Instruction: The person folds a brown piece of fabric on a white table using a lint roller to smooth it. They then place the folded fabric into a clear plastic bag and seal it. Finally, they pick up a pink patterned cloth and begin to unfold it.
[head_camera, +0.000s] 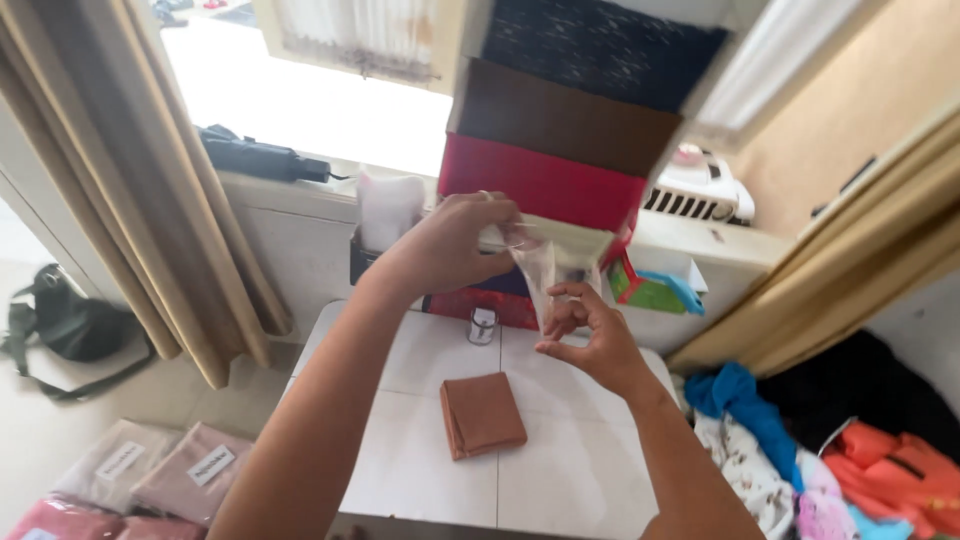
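Both grips on clear plastic bag

Bare white tabletop lies open around the folded rust-brown cloth. Behind, a small glass jar and stacked red, brown and black fabric boxes block the window side (curtain crowds left).

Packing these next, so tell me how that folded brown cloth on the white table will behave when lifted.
The folded brown cloth will probably be floppy: its stacked layers show at the left edge and could fall open if lifted by one corner. It looks light for its size. Lying flat on the white table, it should slide, not roll.
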